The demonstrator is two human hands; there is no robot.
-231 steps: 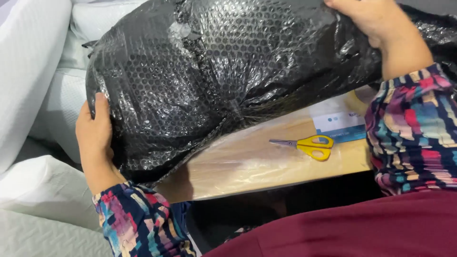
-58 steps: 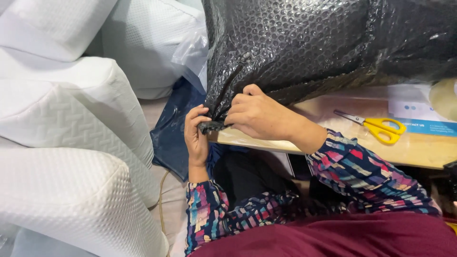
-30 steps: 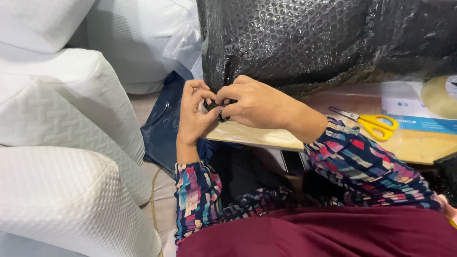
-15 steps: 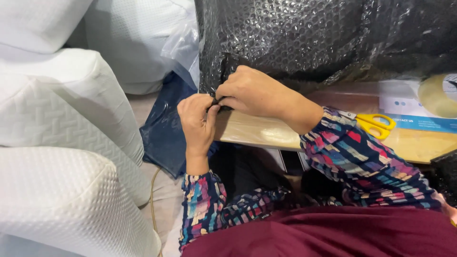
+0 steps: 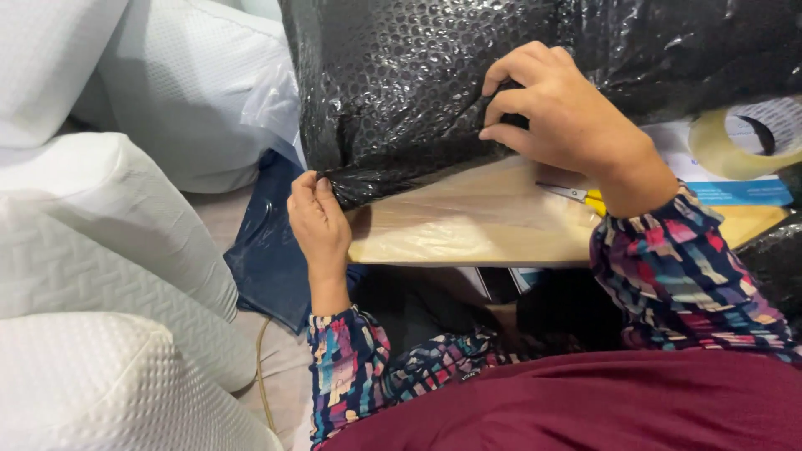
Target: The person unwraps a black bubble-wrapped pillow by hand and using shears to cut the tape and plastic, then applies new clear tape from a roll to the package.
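A large bundle wrapped in black bubble wrap (image 5: 418, 75) rests on a light wooden table (image 5: 468, 230) and fills the top of the view. My left hand (image 5: 317, 221) pinches the wrap's lower left corner at the table's left end. My right hand (image 5: 560, 113) presses on the wrap's lower edge further right, fingers curled and gripping a fold of the plastic. Both sleeves are multicoloured.
Yellow-handled scissors (image 5: 576, 195) lie on the table, partly behind my right wrist. A roll of clear tape (image 5: 739, 138) sits at the right on a white and blue sheet. White textured pillows (image 5: 109, 250) are stacked on the left. A dark blue bag (image 5: 267, 250) lies below the table.
My hands have come apart: the right hand slid right along the wrap's lower edge while the left stayed at the corner. Earlier the bundle was held up in both hands and turned.
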